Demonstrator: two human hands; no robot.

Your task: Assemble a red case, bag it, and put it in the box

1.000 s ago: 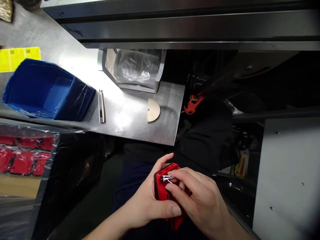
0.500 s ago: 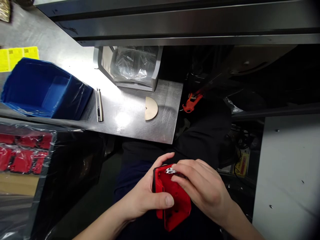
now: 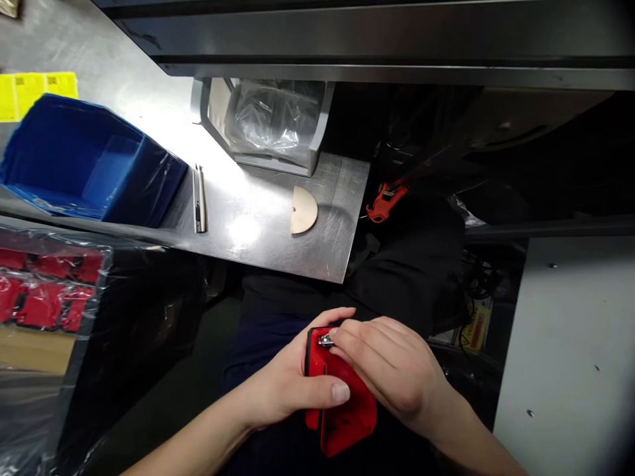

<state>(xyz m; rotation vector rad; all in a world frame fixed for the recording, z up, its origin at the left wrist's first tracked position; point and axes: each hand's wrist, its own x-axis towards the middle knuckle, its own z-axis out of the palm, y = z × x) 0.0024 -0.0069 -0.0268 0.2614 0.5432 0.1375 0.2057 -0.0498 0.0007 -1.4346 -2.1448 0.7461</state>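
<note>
A red plastic housing with a black outer edge [image 3: 350, 423] is held above my lap, its hollow side facing up. My left hand [image 3: 292, 387] wraps round its left side, with the thumb laid over the near wall. Between the thumb and fingers of my right hand [image 3: 391, 370] is a small shiny metal part [image 3: 325, 340], pressed against the upper left corner inside the housing. My fingers cover much of that part, so its full shape is hidden.
On the steel table [image 3: 268, 248] are a blue bin [image 3: 143, 192], a slim cutter-like tool [image 3: 199, 205], a half-round pale disc [image 3: 303, 211] and a grey bin [image 3: 320, 132] of clear bags. An orange-handled tool [image 3: 384, 203] hangs beyond. Bagged red parts [image 3: 42, 304] lie left.
My right hand has moved slightly left, bringing the metal part from just off the corner into the housing's upper left corner. My left hand keeps its hold. The view has shifted a little.
</note>
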